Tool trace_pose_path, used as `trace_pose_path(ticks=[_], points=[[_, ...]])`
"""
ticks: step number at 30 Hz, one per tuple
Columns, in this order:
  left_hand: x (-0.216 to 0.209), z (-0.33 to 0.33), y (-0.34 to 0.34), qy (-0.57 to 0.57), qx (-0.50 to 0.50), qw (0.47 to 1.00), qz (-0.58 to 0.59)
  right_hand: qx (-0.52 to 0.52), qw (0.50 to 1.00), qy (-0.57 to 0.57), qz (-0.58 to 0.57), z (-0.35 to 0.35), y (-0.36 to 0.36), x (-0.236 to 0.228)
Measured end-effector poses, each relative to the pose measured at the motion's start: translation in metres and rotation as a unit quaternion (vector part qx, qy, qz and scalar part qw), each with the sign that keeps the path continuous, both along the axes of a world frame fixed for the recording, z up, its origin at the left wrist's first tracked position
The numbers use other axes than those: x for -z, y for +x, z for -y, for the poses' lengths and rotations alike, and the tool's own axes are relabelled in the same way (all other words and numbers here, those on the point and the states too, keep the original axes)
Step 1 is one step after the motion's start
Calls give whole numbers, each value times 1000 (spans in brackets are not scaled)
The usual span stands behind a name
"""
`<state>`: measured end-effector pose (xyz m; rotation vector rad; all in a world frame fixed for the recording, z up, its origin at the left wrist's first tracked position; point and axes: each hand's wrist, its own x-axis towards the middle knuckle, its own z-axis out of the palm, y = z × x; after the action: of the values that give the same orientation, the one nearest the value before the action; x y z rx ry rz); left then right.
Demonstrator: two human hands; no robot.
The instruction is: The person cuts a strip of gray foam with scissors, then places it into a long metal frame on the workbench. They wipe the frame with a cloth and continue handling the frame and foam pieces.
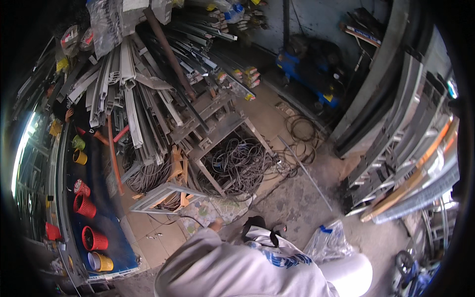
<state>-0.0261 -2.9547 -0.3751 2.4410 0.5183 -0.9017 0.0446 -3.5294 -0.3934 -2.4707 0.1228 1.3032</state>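
Note:
My left hand (216, 225) reaches out from a white sleeve at the lower middle, its fingers curled in. What they hold, if anything, is too small to make out. A thin dark cable (185, 217) runs along the floor close to it. Just to the right lies a black strap-like thing (255, 225), partly against my white sweatshirt (222, 265) with a blue print. Beyond the hand stand a grey metal frame (168, 193) and a metal stand (210, 178) around a big tangle of cables (237, 163). My right hand does not show.
Long metal profiles (131, 109) lean in a heap beyond. Red baskets (94, 238) stand on a blue surface at left, near another person's hand (69, 115). A thin rod (307, 173) and clear plastic bag (329, 242) lie right, before stacked frames (391, 133). A blue machine (302, 74) sits behind.

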Motion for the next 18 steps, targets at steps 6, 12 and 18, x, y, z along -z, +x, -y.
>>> trace_pose_path(ticks=[6, 12, 18], points=[[-37, 53, -91, -111, -396, 886, -216, -255, 962, -85, -51, 67, 267, 16], [-35, 67, 18, -103, -351, 916, -164, 166, 949, 20, 267, -33, 497, 10], [-76, 22, 261, -12, -254, 952, 171, 102, 889, 447, 9, -292, 537, -75]])
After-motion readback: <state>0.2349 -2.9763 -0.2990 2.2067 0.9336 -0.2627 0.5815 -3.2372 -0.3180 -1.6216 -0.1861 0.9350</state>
